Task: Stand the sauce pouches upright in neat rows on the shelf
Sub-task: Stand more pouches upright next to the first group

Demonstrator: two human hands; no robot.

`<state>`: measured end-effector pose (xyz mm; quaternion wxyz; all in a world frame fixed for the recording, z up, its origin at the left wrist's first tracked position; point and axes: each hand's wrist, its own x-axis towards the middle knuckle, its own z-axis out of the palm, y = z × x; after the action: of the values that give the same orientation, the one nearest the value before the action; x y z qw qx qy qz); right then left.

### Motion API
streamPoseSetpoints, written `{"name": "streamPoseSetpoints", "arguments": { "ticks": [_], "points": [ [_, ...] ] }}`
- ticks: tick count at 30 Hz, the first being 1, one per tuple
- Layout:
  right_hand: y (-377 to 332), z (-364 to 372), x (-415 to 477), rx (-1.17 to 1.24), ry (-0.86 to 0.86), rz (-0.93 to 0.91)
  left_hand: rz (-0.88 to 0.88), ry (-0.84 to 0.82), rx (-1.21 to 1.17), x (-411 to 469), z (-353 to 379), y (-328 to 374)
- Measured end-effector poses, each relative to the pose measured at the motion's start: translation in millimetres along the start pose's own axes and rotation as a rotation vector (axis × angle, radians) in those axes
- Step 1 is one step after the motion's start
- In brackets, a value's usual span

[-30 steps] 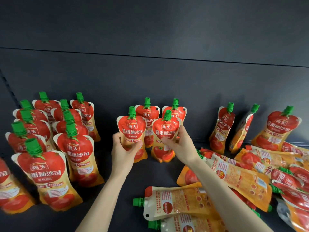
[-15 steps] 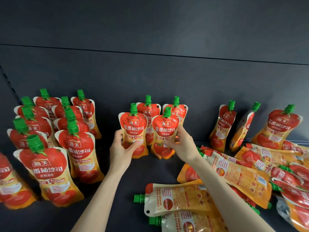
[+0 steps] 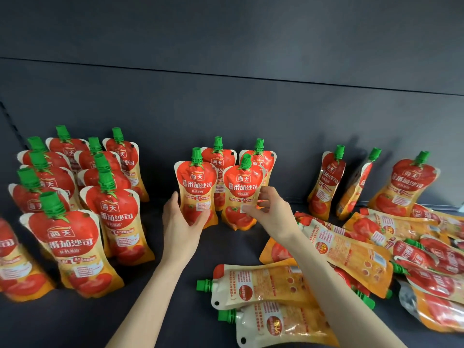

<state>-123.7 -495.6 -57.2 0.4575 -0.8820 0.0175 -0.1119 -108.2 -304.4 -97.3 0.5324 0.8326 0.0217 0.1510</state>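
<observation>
Four pouches are standing in the centre cluster: two rear pouches point(image 3: 218, 160), with the front-left pouch point(image 3: 194, 187) and the front-right pouch point(image 3: 242, 188) before them. The left hand point(image 3: 180, 222) is gripping the front-left pouch low on its body, thumb on the left edge and fingers curling round near the base. The right hand point(image 3: 273, 214) is sitting at the lower right edge of the front-right pouch, thumb over the label and fingers half curled. Blur is hiding whether it is pinching or only touching; cannot tell.

Handling (judgement): the film is looking soft, glossy and probably slippery. The filled belly is likely carrying most of the weight low down, so each pouch is probably depending on a flattened base to stand. Taking hold at the waist or lower sides seems best, since squeezing the belly risks bulging it and tipping a neighbour.

Surroundings: the shelf point(image 3: 175, 310) is showing a dark, matt, flat surface under a dark back panel point(image 3: 226, 109). A standing block point(image 3: 115, 212) is filling the left side in rows. Three leaning pouches point(image 3: 326, 182) are resting near the back on the right. A heap of flat pouches point(image 3: 351, 257) is lying at front right, not yet stood up.
</observation>
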Motion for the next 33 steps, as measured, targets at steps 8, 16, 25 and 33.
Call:
{"name": "streamPoseSetpoints", "arguments": {
  "ticks": [8, 16, 25, 33],
  "points": [
    [5, -35, -63, -0.052, 0.068, -0.086, 0.186, -0.211, 0.011, -76, -14, 20],
    [50, -63, -148, -0.191, -0.044, -0.15, 0.316, -0.295, 0.413, -150, -2, 14],
    [68, -65, -184, -0.207, -0.161, -0.138, 0.209, -0.319, 0.65, -173, -22, 18],
    [78, -65, -191, -0.301, -0.143, -0.275, 0.126, -0.372, 0.637, -170, -36, 18]
  ]
}}
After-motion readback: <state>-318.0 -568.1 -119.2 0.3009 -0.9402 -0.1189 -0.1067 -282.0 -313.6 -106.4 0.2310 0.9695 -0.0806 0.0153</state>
